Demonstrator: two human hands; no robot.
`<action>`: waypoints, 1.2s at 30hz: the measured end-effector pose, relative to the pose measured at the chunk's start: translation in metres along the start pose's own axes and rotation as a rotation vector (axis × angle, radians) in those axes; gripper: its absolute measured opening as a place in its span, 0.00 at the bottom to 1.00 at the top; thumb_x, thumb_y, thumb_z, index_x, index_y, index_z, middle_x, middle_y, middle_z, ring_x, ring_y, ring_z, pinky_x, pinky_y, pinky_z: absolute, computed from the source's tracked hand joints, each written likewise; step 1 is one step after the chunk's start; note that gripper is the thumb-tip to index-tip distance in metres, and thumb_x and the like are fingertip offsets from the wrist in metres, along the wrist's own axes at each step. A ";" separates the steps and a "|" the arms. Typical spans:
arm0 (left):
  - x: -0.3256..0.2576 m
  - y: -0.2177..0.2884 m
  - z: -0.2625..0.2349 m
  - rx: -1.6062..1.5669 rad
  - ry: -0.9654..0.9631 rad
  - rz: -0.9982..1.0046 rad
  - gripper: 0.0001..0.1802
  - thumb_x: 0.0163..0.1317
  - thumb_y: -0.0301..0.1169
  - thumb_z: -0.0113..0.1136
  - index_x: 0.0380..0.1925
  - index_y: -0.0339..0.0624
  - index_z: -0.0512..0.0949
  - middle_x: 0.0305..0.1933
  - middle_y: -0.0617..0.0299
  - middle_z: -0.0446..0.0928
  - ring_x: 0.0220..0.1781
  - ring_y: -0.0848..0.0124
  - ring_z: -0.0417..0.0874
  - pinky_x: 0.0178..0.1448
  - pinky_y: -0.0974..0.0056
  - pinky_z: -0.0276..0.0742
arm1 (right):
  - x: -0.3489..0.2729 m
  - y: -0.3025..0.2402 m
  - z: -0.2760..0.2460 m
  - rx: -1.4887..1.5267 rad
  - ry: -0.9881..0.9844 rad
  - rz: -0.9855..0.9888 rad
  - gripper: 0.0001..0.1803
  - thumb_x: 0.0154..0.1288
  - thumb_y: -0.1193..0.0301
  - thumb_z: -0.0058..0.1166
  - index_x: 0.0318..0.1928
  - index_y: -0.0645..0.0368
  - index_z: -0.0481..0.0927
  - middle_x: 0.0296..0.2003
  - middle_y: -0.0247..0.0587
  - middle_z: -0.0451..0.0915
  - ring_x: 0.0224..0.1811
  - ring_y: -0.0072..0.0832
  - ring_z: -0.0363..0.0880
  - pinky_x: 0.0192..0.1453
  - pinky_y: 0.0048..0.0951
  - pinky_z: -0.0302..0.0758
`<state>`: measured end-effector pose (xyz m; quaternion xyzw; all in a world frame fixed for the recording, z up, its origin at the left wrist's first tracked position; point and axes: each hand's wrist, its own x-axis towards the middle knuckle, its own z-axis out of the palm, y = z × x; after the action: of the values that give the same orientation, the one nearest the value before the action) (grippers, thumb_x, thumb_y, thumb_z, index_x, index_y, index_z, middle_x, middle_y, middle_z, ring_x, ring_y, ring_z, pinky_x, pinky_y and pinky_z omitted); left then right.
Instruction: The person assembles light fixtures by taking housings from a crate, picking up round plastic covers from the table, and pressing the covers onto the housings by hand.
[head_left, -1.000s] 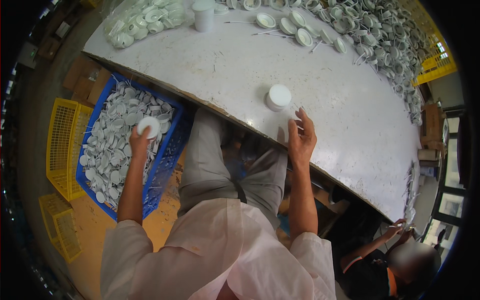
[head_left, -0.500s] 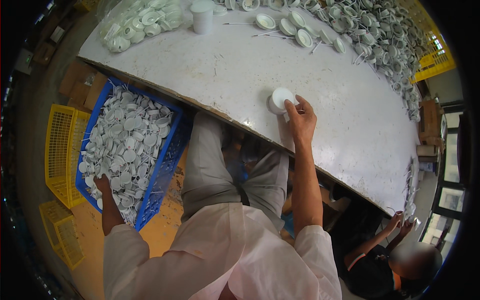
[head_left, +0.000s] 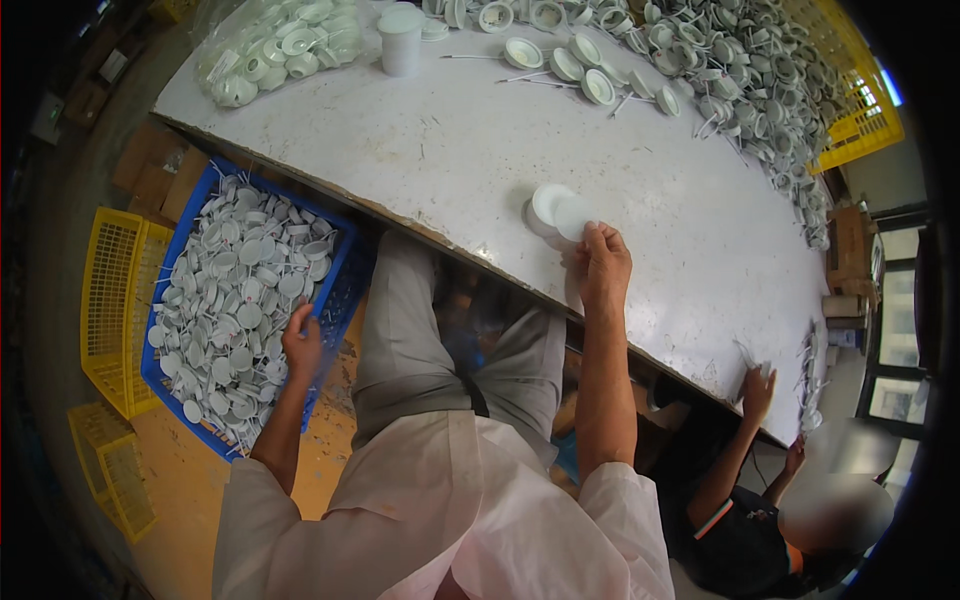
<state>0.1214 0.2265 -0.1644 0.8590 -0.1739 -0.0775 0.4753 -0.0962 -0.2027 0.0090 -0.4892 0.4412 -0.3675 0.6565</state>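
Between the thumb and fingers of my right hand (head_left: 603, 258) is a thin white round disc (head_left: 573, 217). It is pinched at its edge and partly overlaps a white round cup-like piece (head_left: 545, 203) on the table. My left hand (head_left: 301, 342) hovers over the right side of a blue crate (head_left: 335, 285), slightly blurred, its fingers loosely bent and apart with nothing visible in them. The crate is full of small white round pieces with short white leads (head_left: 235, 290).
On the white table (head_left: 400, 150) stand a bag of white round pieces (head_left: 285, 45) and a white cylinder (head_left: 401, 45). Loose pieces with leads (head_left: 598, 87) lie before a large heap (head_left: 740, 70). Yellow crates (head_left: 115, 310) flank the blue one. A co-worker's hand (head_left: 757, 395) is at the right.
My left hand has moved from the left part of the blue crate to its right side. My right hand has shifted the white disc sideways off the cup-like piece. The co-worker's hand has reached onto the table.
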 end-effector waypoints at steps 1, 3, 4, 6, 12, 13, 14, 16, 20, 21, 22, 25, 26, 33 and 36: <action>-0.002 0.011 0.013 -0.003 -0.008 0.005 0.16 0.61 0.22 0.53 0.50 0.34 0.74 0.57 0.56 0.76 0.53 0.70 0.79 0.50 0.70 0.74 | -0.003 -0.001 -0.004 0.078 -0.011 0.058 0.07 0.64 0.70 0.57 0.36 0.60 0.75 0.26 0.31 0.75 0.26 0.18 0.72 0.30 0.17 0.69; -0.007 0.048 0.036 -0.281 -0.160 0.030 0.12 0.65 0.24 0.52 0.47 0.35 0.76 0.53 0.56 0.78 0.49 0.70 0.81 0.50 0.70 0.74 | -0.010 -0.005 -0.010 0.160 -0.017 0.112 0.06 0.65 0.71 0.55 0.37 0.59 0.74 0.26 0.32 0.74 0.25 0.18 0.72 0.29 0.16 0.69; -0.012 0.080 0.041 -0.303 -0.253 -0.027 0.11 0.65 0.24 0.52 0.46 0.35 0.76 0.52 0.55 0.79 0.47 0.71 0.82 0.48 0.70 0.75 | -0.016 -0.006 -0.010 0.194 -0.024 0.132 0.06 0.66 0.71 0.54 0.37 0.60 0.73 0.26 0.32 0.75 0.25 0.19 0.75 0.28 0.16 0.70; -0.020 0.145 0.050 -0.382 -0.413 -0.081 0.11 0.66 0.25 0.53 0.46 0.34 0.76 0.48 0.55 0.80 0.44 0.72 0.83 0.47 0.70 0.77 | -0.027 -0.007 -0.009 0.230 -0.041 0.157 0.06 0.66 0.71 0.53 0.37 0.60 0.73 0.25 0.33 0.76 0.25 0.19 0.77 0.27 0.15 0.71; -0.026 0.282 0.111 -0.714 -0.728 -0.030 0.16 0.65 0.29 0.56 0.51 0.34 0.71 0.44 0.54 0.81 0.38 0.73 0.84 0.36 0.74 0.76 | -0.064 0.002 -0.013 0.210 -0.184 0.150 0.10 0.66 0.76 0.51 0.46 0.65 0.74 0.31 0.38 0.80 0.26 0.20 0.78 0.27 0.16 0.72; -0.023 0.301 0.120 -0.662 -0.733 -0.043 0.15 0.64 0.29 0.57 0.48 0.34 0.72 0.42 0.55 0.82 0.35 0.74 0.83 0.34 0.73 0.76 | -0.072 0.002 -0.014 0.172 -0.194 0.155 0.11 0.65 0.76 0.52 0.47 0.66 0.74 0.33 0.38 0.81 0.28 0.19 0.78 0.29 0.16 0.72; -0.022 0.312 0.127 -0.612 -0.743 -0.051 0.14 0.64 0.30 0.58 0.46 0.33 0.74 0.39 0.56 0.83 0.33 0.75 0.83 0.33 0.73 0.76 | -0.079 0.004 -0.015 0.172 -0.185 0.148 0.11 0.65 0.76 0.52 0.47 0.66 0.74 0.33 0.38 0.81 0.28 0.19 0.78 0.29 0.16 0.72; -0.023 0.314 0.140 -0.550 -0.769 -0.013 0.12 0.64 0.30 0.58 0.43 0.33 0.76 0.37 0.57 0.83 0.31 0.76 0.82 0.31 0.73 0.75 | -0.091 0.006 -0.016 0.072 -0.201 0.079 0.10 0.64 0.74 0.55 0.45 0.63 0.76 0.30 0.36 0.81 0.26 0.20 0.77 0.29 0.18 0.71; -0.033 0.314 0.152 -0.437 -0.852 -0.044 0.12 0.66 0.33 0.55 0.35 0.34 0.80 0.33 0.59 0.83 0.28 0.78 0.81 0.29 0.74 0.74 | -0.093 0.005 -0.032 -0.103 -0.203 0.142 0.08 0.64 0.72 0.56 0.41 0.61 0.79 0.29 0.30 0.80 0.27 0.13 0.74 0.31 0.16 0.71; -0.037 0.309 0.156 -0.434 -0.867 -0.005 0.14 0.68 0.34 0.52 0.38 0.34 0.79 0.36 0.56 0.83 0.29 0.77 0.82 0.29 0.75 0.73 | -0.090 0.009 -0.039 -0.164 -0.204 0.104 0.06 0.65 0.70 0.56 0.35 0.60 0.79 0.25 0.26 0.77 0.26 0.13 0.71 0.29 0.17 0.68; -0.038 0.304 0.156 -0.438 -0.870 0.001 0.14 0.68 0.34 0.52 0.38 0.34 0.79 0.36 0.56 0.83 0.29 0.77 0.82 0.29 0.75 0.73 | -0.085 0.004 -0.044 -0.166 -0.199 0.098 0.06 0.65 0.70 0.56 0.35 0.60 0.79 0.25 0.26 0.77 0.26 0.13 0.71 0.29 0.17 0.68; -0.041 0.292 0.150 -0.560 -0.867 -0.109 0.14 0.69 0.34 0.51 0.42 0.33 0.77 0.42 0.51 0.83 0.31 0.76 0.82 0.28 0.76 0.72 | -0.052 -0.022 -0.080 -0.272 0.084 -0.151 0.13 0.66 0.65 0.54 0.28 0.59 0.74 0.19 0.27 0.72 0.22 0.14 0.68 0.26 0.19 0.65; -0.040 0.288 0.147 -0.560 -0.868 -0.105 0.14 0.69 0.34 0.51 0.42 0.33 0.77 0.42 0.51 0.83 0.31 0.76 0.82 0.28 0.76 0.72 | -0.028 -0.030 -0.102 -0.406 0.209 -0.279 0.15 0.66 0.63 0.54 0.26 0.59 0.72 0.18 0.28 0.70 0.21 0.15 0.67 0.25 0.20 0.64; -0.051 0.271 0.140 -0.522 -0.829 -0.135 0.13 0.68 0.33 0.53 0.42 0.33 0.77 0.41 0.52 0.83 0.32 0.76 0.83 0.29 0.76 0.72 | 0.106 -0.043 -0.288 -1.040 0.457 -0.602 0.18 0.66 0.59 0.48 0.37 0.66 0.74 0.28 0.52 0.77 0.30 0.44 0.76 0.37 0.39 0.72; -0.054 0.271 0.139 -0.499 -0.828 -0.132 0.12 0.68 0.33 0.53 0.42 0.34 0.77 0.41 0.52 0.83 0.33 0.75 0.83 0.30 0.76 0.73 | 0.116 -0.044 -0.286 -1.187 0.412 -0.738 0.19 0.66 0.58 0.45 0.40 0.64 0.73 0.32 0.59 0.77 0.37 0.60 0.74 0.43 0.47 0.71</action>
<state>-0.0312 0.0048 -0.0118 0.6249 -0.2695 -0.4821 0.5517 -0.3277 -0.4104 -0.0118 -0.8005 0.4872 -0.3486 0.0175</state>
